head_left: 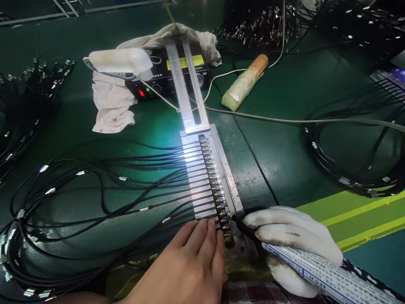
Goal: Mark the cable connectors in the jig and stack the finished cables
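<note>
A green table (262, 139) lies beneath everything. Black cables (152, 159) run from a loose coil to a slotted metal holder (226, 169) in front of the person. The left hand (196, 266) is open, fingers flat together over the lower cables; even, light pressure should keep them from shifting. The gloved right hand (297, 232) grips a printed tube (316, 268); its dark nozzle (242, 226) is best kept steady and low, clear of neighbouring wire ends. The left fingers hide some cables, the tube's rear is cut off, and tip contact is hard to confirm.
</note>
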The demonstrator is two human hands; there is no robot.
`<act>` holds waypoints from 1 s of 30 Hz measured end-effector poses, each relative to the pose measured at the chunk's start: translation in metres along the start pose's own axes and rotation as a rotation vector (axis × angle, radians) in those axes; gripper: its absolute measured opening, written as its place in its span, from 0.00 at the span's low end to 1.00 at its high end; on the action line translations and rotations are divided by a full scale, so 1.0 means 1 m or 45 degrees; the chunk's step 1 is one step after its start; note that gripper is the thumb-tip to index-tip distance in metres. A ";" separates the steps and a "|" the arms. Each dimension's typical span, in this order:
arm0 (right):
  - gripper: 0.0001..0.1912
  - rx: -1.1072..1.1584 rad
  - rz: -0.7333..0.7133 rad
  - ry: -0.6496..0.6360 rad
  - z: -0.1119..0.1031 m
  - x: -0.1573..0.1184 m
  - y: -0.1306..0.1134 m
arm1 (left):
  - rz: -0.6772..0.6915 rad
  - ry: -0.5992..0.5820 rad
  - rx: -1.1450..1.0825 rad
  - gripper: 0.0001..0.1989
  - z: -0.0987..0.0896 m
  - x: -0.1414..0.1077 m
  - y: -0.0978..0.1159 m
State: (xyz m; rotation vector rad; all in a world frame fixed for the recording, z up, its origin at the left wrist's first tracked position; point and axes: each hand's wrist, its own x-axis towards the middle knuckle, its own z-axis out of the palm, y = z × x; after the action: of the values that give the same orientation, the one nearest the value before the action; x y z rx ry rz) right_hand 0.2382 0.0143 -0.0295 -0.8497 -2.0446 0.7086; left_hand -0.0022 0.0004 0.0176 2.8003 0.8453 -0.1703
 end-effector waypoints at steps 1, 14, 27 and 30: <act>0.12 -0.002 0.000 -0.003 0.000 0.000 0.000 | -0.001 0.001 0.002 0.21 0.000 0.000 0.000; 0.10 -0.070 -0.025 0.022 -0.003 0.007 -0.006 | -0.017 0.017 -0.011 0.19 0.001 0.001 0.000; 0.12 -0.047 -0.022 0.032 -0.003 0.008 -0.007 | 0.003 0.009 -0.006 0.20 -0.001 0.000 0.001; 0.12 -0.037 -0.021 0.039 -0.002 0.007 -0.006 | -0.021 0.021 -0.009 0.20 0.000 0.001 0.001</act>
State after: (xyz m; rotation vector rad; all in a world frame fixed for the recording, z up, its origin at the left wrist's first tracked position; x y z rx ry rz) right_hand 0.2346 0.0161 -0.0206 -0.8540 -2.0373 0.6541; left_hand -0.0011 0.0000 0.0177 2.7929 0.8709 -0.1471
